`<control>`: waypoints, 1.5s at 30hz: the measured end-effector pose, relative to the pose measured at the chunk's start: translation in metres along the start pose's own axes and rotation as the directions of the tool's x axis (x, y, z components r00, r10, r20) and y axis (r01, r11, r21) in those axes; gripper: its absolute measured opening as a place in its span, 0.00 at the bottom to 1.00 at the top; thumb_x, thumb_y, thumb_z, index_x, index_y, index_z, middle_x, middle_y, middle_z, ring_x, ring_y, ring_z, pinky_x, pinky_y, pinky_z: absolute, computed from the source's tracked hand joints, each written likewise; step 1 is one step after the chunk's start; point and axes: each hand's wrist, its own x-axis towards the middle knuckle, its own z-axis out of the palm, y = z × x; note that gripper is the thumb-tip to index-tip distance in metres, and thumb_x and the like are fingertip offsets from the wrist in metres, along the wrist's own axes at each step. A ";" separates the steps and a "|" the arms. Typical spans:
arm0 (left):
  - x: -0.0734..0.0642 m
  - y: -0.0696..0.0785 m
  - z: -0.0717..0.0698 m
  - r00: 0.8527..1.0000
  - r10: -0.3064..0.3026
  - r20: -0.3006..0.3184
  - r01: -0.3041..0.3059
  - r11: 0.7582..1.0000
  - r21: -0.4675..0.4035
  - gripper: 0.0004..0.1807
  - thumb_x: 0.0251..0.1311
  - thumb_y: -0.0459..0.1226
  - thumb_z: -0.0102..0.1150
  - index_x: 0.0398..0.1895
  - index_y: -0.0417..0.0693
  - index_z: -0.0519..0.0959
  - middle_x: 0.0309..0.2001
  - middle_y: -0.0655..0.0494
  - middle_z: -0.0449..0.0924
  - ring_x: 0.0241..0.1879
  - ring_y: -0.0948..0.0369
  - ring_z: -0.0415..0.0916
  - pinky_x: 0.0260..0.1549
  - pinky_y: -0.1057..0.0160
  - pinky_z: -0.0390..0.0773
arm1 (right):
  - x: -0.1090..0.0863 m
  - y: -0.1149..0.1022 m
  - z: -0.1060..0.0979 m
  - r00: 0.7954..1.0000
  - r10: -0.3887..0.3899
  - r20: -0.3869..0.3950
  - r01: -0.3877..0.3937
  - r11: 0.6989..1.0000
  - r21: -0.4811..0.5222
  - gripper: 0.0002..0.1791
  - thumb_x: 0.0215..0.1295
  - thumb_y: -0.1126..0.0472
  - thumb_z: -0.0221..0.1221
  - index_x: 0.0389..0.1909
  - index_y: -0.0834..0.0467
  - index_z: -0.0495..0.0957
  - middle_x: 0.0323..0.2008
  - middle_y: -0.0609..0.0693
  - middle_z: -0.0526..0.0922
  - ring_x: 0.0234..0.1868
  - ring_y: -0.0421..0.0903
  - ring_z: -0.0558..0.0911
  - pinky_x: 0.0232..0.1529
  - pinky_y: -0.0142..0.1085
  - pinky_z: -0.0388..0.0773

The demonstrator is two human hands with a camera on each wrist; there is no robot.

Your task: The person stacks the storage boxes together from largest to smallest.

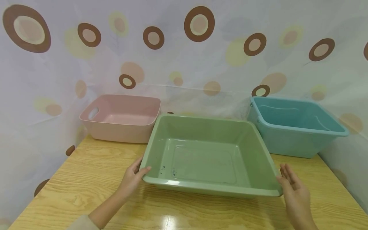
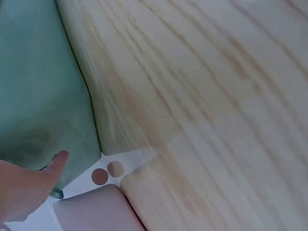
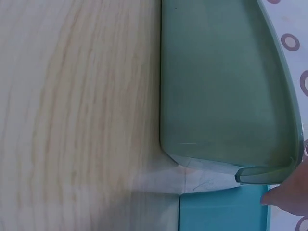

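A rounded pink plastic tub (image 1: 120,132) stands behind-left of a wide green plastic basin (image 1: 204,164) between the left hand (image 1: 133,175), pinching its rim, and the right hand (image 1: 296,193), touching its near-right corner with straightish fingers. Behind-right stands a deep blue plastic bin (image 1: 290,143). Positioning seems in hand; next likely calls for even support.

I count three plastic tubs from here: one pink tub (image 1: 120,132), one green tub (image 1: 204,163) and one blue tub (image 1: 290,142). One handle hole (image 1: 93,113) shows in the pink one. There's one counter (image 1: 95,169), one spotted backdrop (image 1: 172,57), and a person's two grips, one left grip (image 1: 133,174) and one right grip (image 1: 296,191), with one sleeve (image 1: 83,223) showing.
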 end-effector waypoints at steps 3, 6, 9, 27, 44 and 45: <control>0.000 -0.001 -0.006 1.000 0.000 0.010 0.000 1.000 -0.011 0.31 0.64 0.35 0.46 0.69 0.36 0.54 0.67 0.37 0.58 0.63 0.44 0.64 0.54 0.62 0.74 | -0.001 -0.001 0.001 0.999 -0.029 -0.033 0.030 0.999 0.036 0.37 0.69 0.54 0.48 0.72 0.52 0.39 0.72 0.42 0.43 0.72 0.34 0.45 0.61 0.16 0.53; -0.001 -0.001 -0.012 1.000 0.011 0.024 -0.010 1.000 -0.014 0.30 0.65 0.34 0.44 0.69 0.34 0.53 0.68 0.38 0.57 0.66 0.45 0.60 0.55 0.66 0.73 | -0.002 -0.002 0.002 0.998 -0.038 -0.052 0.041 0.998 0.058 0.37 0.68 0.55 0.49 0.72 0.51 0.42 0.73 0.42 0.44 0.72 0.35 0.46 0.52 0.09 0.59; -0.001 -0.002 -0.019 0.999 0.033 0.035 -0.033 0.999 -0.009 0.31 0.66 0.35 0.44 0.69 0.32 0.50 0.69 0.37 0.55 0.67 0.45 0.56 0.57 0.66 0.71 | -0.005 -0.006 0.004 0.997 -0.038 -0.065 0.042 0.998 0.050 0.36 0.68 0.55 0.49 0.72 0.49 0.43 0.73 0.41 0.45 0.72 0.35 0.46 0.52 0.10 0.60; -0.001 0.002 -0.058 0.995 0.101 0.012 -0.102 0.992 0.073 0.31 0.69 0.37 0.39 0.70 0.30 0.45 0.69 0.33 0.52 0.65 0.41 0.58 0.56 0.68 0.70 | -0.016 -0.019 0.040 0.931 -0.341 -0.133 0.360 0.916 0.176 0.31 0.62 0.74 0.51 0.67 0.64 0.58 0.63 0.39 0.69 0.56 0.22 0.71 0.50 0.14 0.68; -0.003 -0.008 -0.099 0.992 0.123 -0.038 -0.119 0.988 0.096 0.33 0.70 0.40 0.38 0.70 0.29 0.42 0.68 0.28 0.49 0.47 0.89 0.65 0.44 0.85 0.70 | -0.025 -0.029 0.079 0.935 -0.350 0.065 0.347 0.937 0.041 0.33 0.67 0.67 0.49 0.70 0.61 0.50 0.70 0.52 0.56 0.59 0.20 0.65 0.53 0.13 0.64; -0.004 -0.009 -0.102 0.992 0.124 -0.040 -0.119 0.988 0.103 0.33 0.70 0.40 0.37 0.69 0.28 0.42 0.68 0.28 0.48 0.45 0.91 0.64 0.43 0.86 0.70 | -0.025 -0.029 0.081 0.937 -0.344 0.070 0.342 0.939 0.036 0.32 0.67 0.67 0.49 0.70 0.61 0.50 0.70 0.52 0.56 0.60 0.20 0.65 0.53 0.13 0.64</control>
